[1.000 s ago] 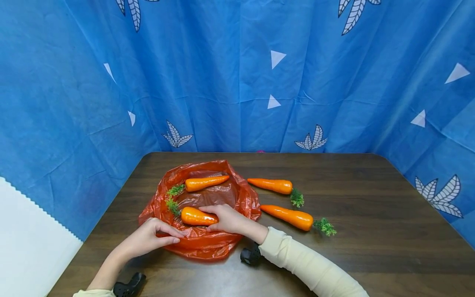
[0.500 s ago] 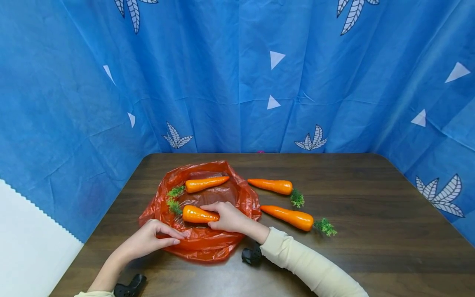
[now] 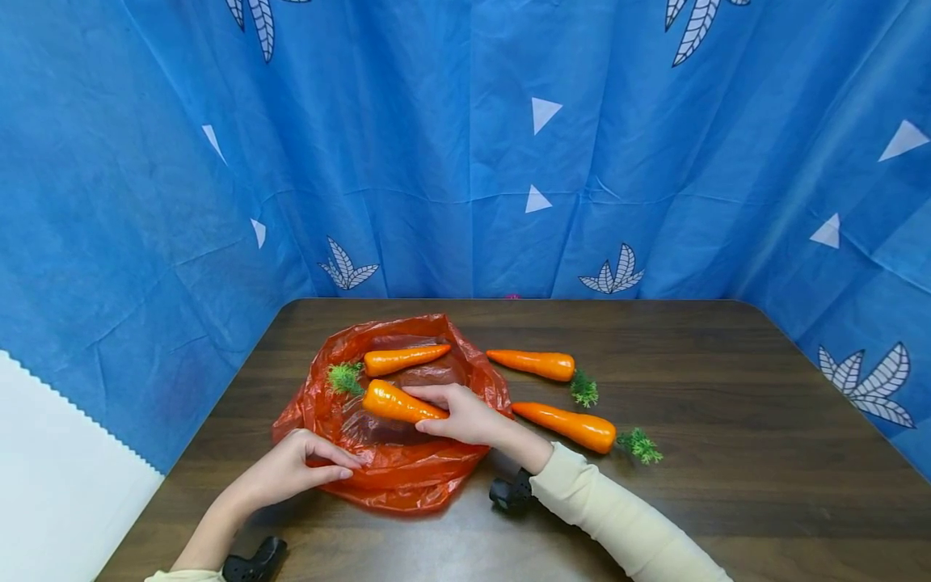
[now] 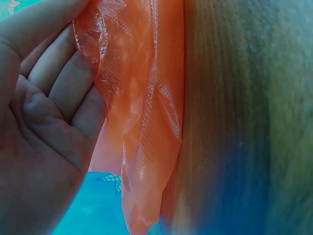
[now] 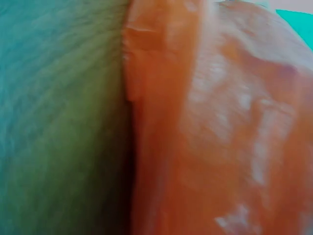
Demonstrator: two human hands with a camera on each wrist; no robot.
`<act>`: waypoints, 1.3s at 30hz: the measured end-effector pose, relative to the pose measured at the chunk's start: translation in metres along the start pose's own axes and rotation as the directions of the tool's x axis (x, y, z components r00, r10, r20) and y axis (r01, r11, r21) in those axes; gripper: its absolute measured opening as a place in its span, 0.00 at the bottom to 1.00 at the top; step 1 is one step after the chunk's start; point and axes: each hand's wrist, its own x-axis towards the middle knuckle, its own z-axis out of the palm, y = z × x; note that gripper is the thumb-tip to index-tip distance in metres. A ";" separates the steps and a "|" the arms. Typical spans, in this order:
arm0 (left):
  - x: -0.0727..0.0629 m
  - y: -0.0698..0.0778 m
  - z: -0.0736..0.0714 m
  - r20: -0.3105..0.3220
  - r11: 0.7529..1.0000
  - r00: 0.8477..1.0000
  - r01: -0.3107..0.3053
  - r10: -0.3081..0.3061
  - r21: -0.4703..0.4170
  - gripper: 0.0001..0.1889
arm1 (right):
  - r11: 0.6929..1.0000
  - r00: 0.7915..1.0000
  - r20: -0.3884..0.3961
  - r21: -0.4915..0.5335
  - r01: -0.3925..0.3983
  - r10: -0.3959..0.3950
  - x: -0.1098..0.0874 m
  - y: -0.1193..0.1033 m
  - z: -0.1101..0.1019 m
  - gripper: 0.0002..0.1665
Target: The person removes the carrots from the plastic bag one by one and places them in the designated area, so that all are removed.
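Note:
A red plastic bag (image 3: 407,483) lies spread on the table with its mouth facing up. My left hand (image 3: 296,467) pinches its near left rim between thumb and fingers; in the left wrist view the bag's thin film (image 4: 142,98) hangs beside the curled fingers. Over the bag's mouth, my right hand (image 3: 469,416) grips an orange carrot (image 3: 393,402) by its narrow end, thick end pointing left. Another carrot (image 3: 407,358) with a green leafy top (image 3: 345,377) lies in the bag, just behind. Bag film (image 5: 225,137) fills much of the blurred right wrist view, where the hand is hidden.
Two more carrots, an upper one (image 3: 534,364) and a lower one (image 3: 567,426), lie on the brown table (image 3: 698,404) right of the bag, their tips close to its edge. A blue patterned curtain (image 3: 436,145) stands behind the table.
My right hand has lifted the gripped carrot and shifted it away from me and slightly right, up from the bag's near side. The left hand stays on the rim.

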 end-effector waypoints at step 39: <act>0.001 -0.001 0.000 0.015 1.000 1.000 -0.005 0.005 -0.003 0.10 | 0.986 0.976 -0.209 0.166 -0.029 0.064 -0.097 0.003 -0.058 0.30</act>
